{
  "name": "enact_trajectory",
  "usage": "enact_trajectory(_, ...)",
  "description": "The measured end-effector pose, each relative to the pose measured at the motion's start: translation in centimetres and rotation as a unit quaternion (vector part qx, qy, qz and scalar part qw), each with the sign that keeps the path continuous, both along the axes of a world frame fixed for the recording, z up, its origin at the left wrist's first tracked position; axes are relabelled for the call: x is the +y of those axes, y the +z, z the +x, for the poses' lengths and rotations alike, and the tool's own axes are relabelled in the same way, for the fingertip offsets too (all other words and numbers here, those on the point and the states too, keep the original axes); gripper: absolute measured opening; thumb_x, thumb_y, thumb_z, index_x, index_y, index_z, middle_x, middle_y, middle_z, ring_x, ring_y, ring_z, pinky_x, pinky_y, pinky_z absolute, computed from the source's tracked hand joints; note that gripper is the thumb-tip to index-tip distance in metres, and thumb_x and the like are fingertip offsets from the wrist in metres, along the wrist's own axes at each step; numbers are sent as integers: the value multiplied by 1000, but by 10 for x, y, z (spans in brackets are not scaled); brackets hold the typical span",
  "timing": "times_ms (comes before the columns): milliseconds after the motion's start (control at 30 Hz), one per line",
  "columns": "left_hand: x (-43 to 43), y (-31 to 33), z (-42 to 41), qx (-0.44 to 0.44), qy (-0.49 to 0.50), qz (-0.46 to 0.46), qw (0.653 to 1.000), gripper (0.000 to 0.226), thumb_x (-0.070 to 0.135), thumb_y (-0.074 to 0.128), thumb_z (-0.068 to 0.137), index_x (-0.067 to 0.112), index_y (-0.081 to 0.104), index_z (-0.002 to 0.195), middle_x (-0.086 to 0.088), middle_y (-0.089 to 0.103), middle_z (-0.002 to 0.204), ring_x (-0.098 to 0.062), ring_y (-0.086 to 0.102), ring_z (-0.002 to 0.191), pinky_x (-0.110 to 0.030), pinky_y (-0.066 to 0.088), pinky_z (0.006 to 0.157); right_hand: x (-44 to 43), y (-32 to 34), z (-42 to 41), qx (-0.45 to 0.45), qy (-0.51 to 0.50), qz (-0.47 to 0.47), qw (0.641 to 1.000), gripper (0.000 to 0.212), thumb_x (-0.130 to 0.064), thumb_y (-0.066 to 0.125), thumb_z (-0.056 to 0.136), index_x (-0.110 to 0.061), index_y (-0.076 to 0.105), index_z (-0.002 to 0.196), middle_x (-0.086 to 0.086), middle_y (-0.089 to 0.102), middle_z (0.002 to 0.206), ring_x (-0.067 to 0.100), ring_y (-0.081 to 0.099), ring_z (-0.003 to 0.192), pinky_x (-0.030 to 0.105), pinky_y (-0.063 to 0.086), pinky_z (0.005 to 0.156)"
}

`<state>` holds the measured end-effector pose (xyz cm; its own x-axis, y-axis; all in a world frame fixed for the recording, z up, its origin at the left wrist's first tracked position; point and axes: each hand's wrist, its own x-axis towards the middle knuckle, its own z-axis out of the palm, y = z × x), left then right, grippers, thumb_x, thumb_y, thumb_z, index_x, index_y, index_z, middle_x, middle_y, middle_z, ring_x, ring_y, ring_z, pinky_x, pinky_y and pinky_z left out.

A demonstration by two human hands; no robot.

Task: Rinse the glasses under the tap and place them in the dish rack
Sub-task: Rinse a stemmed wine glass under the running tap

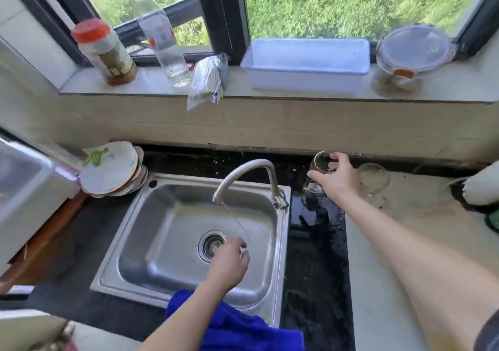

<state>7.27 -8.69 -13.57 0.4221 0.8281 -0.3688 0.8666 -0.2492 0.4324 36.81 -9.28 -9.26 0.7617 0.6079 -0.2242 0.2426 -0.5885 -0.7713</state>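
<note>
Water runs from the curved metal tap (244, 171) into the steel sink (167, 215). My left hand (229, 263) hovers low over the basin beside the drain (212, 246), fingers curled with nothing in them, wet from the stream. My right hand (336, 178) reaches to the dark counter right of the sink and grips a clear stemmed glass (320, 163) around its bowl. A second clear glass (374, 179) stands just right of that hand. A white rack-like unit (27, 188) sits at the left edge.
A stack of plates (112, 169) leans at the sink's back left corner. A blue cloth (235, 323) drapes over the sink's front rim. The windowsill holds a red-lidded jar (104, 51), a plastic bottle (162, 34), a white box (306, 66) and a lidded glass container (405, 59).
</note>
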Motion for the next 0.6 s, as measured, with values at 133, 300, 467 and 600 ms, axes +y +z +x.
enact_trajectory(133, 15, -6, -2, -40, 56, -59, 996, 21, 21, 52, 91, 12, 62, 107, -5, 67, 92, -23, 61, 87, -30, 43, 72, -27, 30, -25, 23, 21, 52, 998, 65, -49, 83, 64, -28, 52, 117, -10, 63, 99, 11, 63, 87, 35, 51, 79)
enact_trajectory(300, 40, -17, -8, -182, 222, -251, 924, 16, 23, 52, 92, 9, 59, 91, -5, 57, 75, -22, 55, 67, -32, 43, 61, -39, 9, -93, 154, 45, 29, 987, 67, -61, 81, 50, -32, 55, 105, -3, 68, 96, 16, 67, 89, 43, 57, 81)
enact_trajectory(467, 59, -28, -40, -236, 314, -438, 809, 29, 34, 47, 97, 7, 54, 105, -17, 55, 91, -27, 54, 62, -32, 46, 53, -13, -27, -185, 269, 17, -7, 963, 79, -57, 84, 50, -20, 54, 113, 5, 61, 111, 21, 65, 89, 32, 54, 67)
enact_trajectory(600, 83, -40, -74, -272, 377, -492, 736, 15, 19, 48, 93, 4, 50, 89, -16, 51, 76, -22, 46, 51, -31, 42, 53, 24, -42, -232, 274, -20, -35, 961, 67, -46, 84, 65, -16, 51, 115, 2, 59, 105, 22, 66, 87, 29, 55, 62)
